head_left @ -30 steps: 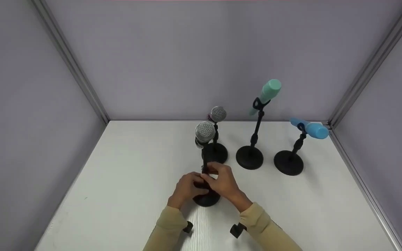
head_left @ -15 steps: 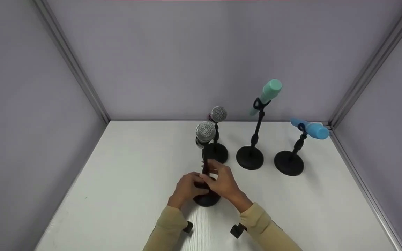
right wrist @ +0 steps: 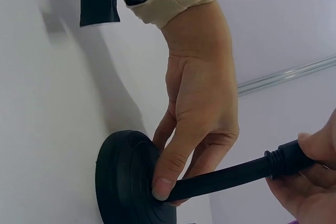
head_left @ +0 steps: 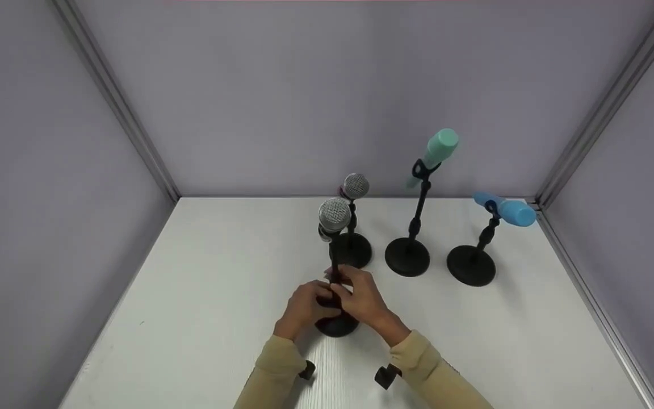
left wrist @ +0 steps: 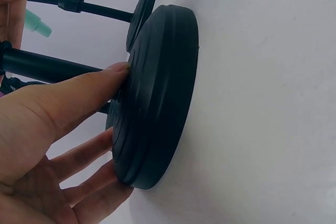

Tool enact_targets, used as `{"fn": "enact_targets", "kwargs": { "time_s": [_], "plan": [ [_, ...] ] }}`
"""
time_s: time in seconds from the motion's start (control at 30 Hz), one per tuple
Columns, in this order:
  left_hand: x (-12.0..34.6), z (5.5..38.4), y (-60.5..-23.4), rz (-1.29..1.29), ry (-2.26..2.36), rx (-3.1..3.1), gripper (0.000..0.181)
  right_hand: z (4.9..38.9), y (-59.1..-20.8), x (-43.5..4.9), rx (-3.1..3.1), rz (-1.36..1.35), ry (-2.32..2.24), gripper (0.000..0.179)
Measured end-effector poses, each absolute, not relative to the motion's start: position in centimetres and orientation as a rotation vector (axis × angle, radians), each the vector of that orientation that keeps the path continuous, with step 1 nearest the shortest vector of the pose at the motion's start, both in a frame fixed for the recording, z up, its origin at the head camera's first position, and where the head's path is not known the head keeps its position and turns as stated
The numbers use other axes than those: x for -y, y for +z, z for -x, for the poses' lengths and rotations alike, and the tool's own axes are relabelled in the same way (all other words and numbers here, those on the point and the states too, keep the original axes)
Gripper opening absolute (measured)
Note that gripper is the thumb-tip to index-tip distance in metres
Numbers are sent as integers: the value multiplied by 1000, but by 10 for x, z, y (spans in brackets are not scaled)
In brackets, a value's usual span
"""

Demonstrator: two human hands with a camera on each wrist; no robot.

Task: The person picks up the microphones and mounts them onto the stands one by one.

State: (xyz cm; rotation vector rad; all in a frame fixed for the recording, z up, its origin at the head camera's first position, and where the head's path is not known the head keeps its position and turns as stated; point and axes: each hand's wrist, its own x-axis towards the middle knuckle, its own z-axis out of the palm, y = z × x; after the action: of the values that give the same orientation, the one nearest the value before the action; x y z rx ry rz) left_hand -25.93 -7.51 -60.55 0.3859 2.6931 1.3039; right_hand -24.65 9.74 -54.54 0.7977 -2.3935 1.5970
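Observation:
A black microphone stand (head_left: pixel 335 325) stands upright at the front middle, with a silver-mesh microphone (head_left: pixel 334 214) on top. My left hand (head_left: pixel 305 309) holds it low down. In the left wrist view the thumb lies on top of the round base (left wrist: pixel 163 93), beside the pole, and the fingers reach its rim. Higher up, my right hand (head_left: pixel 362 295) pinches the pole. The right wrist view shows its thumb and fingers around the ribbed collar (right wrist: pixel 287 159), while the left hand (right wrist: pixel 202 98) stays where the pole meets the base. Part of the pole is hidden by the hands.
Close behind stands another stand with a silver-mesh microphone (head_left: pixel 355 186). To the right are a taller stand with a mint-green microphone (head_left: pixel 440 146) and a short one with a blue microphone (head_left: pixel 514 212). Grey walls (head_left: pixel 281 102) enclose the white table (head_left: pixel 208 295).
My right hand's fingers have shifted slightly around the pole. The left hand and the stand keep their place.

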Motion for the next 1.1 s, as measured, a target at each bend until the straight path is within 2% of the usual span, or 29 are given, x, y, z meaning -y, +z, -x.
{"fn": "enact_targets", "kwargs": {
  "time_s": [0.27,0.47,0.73,0.93,1.1],
  "plan": [
    [76,260,-607,-393,1300,-2693,24,247,-547,-97,2389,-798,1622,27],
    [76,261,-607,-387,1301,-2689,22,246,-546,-98,2405,-690,1549,34],
    [75,260,-609,-414,1315,-2697,22,246,-547,-99,2435,-678,1495,19],
    [75,260,-607,-456,1316,-2714,22,247,-547,-99,2433,-785,1543,23],
    [75,261,-607,-459,1302,-2718,23,247,-547,-99,2446,-763,1580,25]
  ]
}}
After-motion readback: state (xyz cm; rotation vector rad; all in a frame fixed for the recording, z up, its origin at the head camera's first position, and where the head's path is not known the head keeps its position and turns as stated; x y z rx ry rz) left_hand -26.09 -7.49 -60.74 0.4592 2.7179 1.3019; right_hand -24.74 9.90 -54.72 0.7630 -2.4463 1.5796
